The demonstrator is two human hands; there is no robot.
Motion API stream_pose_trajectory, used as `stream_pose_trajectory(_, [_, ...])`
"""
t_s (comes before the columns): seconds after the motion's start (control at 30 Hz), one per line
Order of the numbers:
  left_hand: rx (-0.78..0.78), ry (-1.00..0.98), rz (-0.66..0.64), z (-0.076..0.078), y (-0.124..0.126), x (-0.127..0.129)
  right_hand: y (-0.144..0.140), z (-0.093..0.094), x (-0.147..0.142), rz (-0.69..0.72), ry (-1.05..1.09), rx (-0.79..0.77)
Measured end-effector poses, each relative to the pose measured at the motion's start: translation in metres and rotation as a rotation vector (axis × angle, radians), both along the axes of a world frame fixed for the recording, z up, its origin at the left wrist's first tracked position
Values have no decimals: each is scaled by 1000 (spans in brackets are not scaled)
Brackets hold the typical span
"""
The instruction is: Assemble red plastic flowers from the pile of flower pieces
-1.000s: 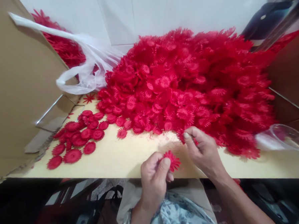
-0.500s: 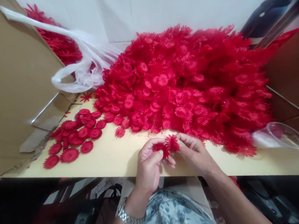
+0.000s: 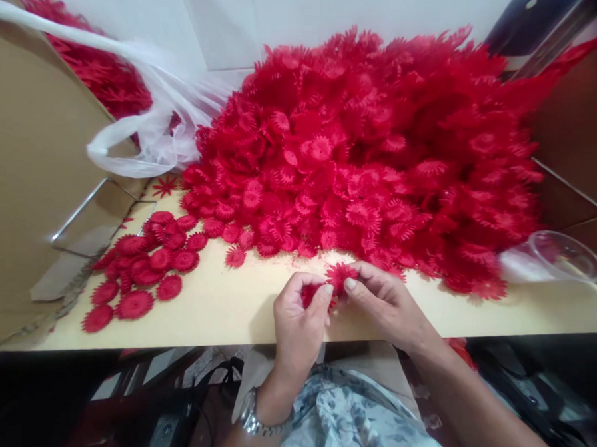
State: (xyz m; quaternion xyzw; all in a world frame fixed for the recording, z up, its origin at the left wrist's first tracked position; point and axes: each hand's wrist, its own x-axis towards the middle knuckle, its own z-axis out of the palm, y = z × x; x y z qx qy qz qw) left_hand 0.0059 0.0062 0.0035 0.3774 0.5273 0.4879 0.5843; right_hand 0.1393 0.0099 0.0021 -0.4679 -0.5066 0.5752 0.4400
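Observation:
My left hand (image 3: 298, 320) pinches a small red plastic flower piece (image 3: 309, 294) between thumb and fingers. My right hand (image 3: 385, 303) holds a second red flower piece (image 3: 340, 275) pressed against the first one, just above the near edge of the pale table (image 3: 223, 314). Both hands meet in front of a big heap of red flower pieces (image 3: 370, 160) that fills the table's middle and right.
A small group of flat red pieces (image 3: 145, 265) lies at the left. A white plastic bag (image 3: 158, 134) with more red parts leans on a cardboard wall (image 3: 30, 164). A clear plastic cup (image 3: 563, 256) lies at the right edge.
My right hand picked a flower piece from the heap's edge and brought it to the piece in my left hand; the two pieces now touch.

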Motion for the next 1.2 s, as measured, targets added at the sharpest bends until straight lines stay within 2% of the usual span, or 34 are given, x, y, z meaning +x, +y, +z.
stream_pose_trajectory(0.17, [-8, -114, -28, -3, -1, -14, 0, 1, 0, -155, -122, 68])
stream_pose_trajectory(0.3, [-32, -139, 40, 0, 1, -23, -2, -2, 0, -168, -205, 78])
stream_pose_trajectory(0.4, [-1, -117, 25, 1, 1, -24, -5, -4, 0, -148, -347, 125])
stream_pose_trajectory(0.57, [88, 5, -125, -1, 0, -22, -8, 0, 0, -107, -541, 362])
stream_pose_trajectory(0.67, [1, -17, -206, -1, 1, -17, -7, 1, -4, -74, -611, 561])
stream_pose_trajectory(0.77, [-76, -65, -173, 0, 0, -12, -7, 0, -8, -43, -635, 694])
stream_pose_trajectory(0.83, [-110, -80, -134, 0, 0, -11, -8, 1, -9, -3, -591, 636])
stream_pose_trajectory(0.9, [-131, -97, -103, -1, 0, -12, -9, 3, -8, 41, -489, 476])
stream_pose_trajectory(1.0, [-84, -77, -69, -2, 3, -15, -9, 8, -5, 66, -331, 311])
stream_pose_trajectory(1.07, [-39, -51, -138, 1, 6, -16, -7, 10, -4, 51, -318, 324])
stream_pose_trajectory(1.13, [-24, -52, -232, 4, 8, -16, -4, 9, -4, 33, -365, 381])
stream_pose_trajectory(1.2, [-38, -71, -273, 7, 8, -15, -3, 5, -3, 23, -424, 454])
